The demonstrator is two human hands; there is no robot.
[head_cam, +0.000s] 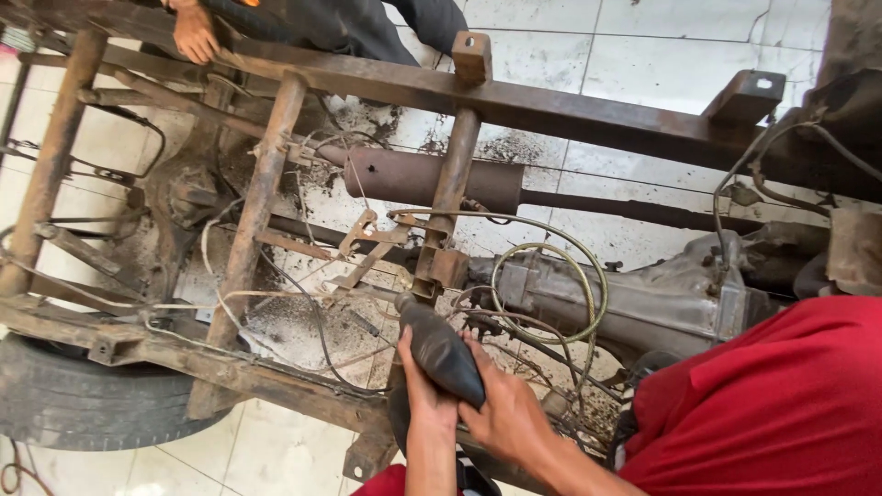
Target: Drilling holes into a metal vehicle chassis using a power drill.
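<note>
The tire is half under the rusty frame; another person's hand is cut by the top edge.

Left hand and right hand side by side; fingers curled, gripping.

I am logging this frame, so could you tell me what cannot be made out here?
Head view only:
- Tip of the dark tool: hidden behind the rusty frame.
- Left hand and right hand cover its lower part.
- Tyre: cut by the left edge.
- Another person's hand: cut by the top edge.
</note>
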